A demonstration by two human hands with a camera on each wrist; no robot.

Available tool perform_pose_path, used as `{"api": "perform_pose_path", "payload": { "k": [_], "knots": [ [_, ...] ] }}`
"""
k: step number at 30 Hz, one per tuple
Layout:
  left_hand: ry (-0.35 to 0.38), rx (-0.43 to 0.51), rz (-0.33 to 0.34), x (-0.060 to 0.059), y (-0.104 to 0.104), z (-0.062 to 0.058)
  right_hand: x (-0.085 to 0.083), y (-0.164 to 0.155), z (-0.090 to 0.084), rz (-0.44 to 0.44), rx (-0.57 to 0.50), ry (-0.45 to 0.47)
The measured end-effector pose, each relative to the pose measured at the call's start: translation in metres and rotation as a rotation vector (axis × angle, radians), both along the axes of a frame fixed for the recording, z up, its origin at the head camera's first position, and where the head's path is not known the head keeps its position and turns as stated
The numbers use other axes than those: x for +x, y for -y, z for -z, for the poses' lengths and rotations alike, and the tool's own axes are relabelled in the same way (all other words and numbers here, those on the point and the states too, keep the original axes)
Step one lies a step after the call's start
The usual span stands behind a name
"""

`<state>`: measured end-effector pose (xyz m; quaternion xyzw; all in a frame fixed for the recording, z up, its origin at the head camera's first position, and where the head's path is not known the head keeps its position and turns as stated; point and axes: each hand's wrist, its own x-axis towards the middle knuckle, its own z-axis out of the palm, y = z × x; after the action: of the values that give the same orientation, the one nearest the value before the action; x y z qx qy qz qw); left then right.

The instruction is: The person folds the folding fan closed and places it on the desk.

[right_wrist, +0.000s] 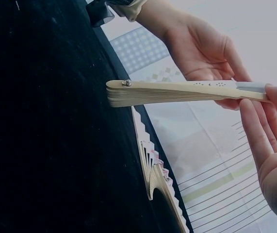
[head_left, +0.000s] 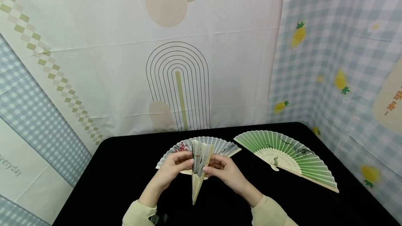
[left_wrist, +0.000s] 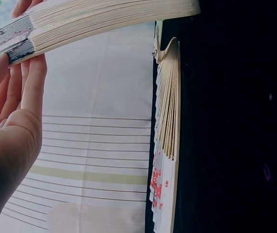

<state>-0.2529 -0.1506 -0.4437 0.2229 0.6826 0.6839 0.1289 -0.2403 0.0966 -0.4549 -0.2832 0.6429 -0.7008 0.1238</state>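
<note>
A pale folding fan point(head_left: 198, 180) with bamboo ribs is held up over the table, nearly folded, its pivot end pointing down. My left hand point(head_left: 169, 170) pinches its left side near the paper, and my right hand point(head_left: 224, 170) pinches its right side between thumb and fingers. In the left wrist view the ribs of the held fan point(left_wrist: 114, 19) lie stacked close together. The right wrist view shows a metal rivet at the narrow end of this fan point(right_wrist: 167, 92). Behind the hands lies a spread white-grey fan point(head_left: 182, 147) with red blossoms, partly hidden by them.
A spread green fan point(head_left: 314, 161) with a dark branch print lies at the right of the black table point(head_left: 125, 163). A patterned white cloth point(head_left: 125, 79) hangs behind, and blue checked cloth point(head_left: 339, 51) hangs at the right.
</note>
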Motion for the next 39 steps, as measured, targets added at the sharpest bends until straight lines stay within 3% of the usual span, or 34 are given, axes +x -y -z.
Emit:
{"api": "perform_pose_path", "payload": {
  "k": [8,30,39],
  "knots": [
    [0.0,0.0,-0.011,0.0,0.0,0.0,0.0,0.001,0.001,-0.013,-0.008,-0.046],
    [0.011,0.039,-0.068,0.003,-0.008,0.0,0.001,0.011,0.003,0.155,-0.06,-0.003],
    [0.027,0.035,-0.143,0.001,-0.012,0.001,0.002,0.012,0.002,0.183,0.001,-0.062]
  ]
}}
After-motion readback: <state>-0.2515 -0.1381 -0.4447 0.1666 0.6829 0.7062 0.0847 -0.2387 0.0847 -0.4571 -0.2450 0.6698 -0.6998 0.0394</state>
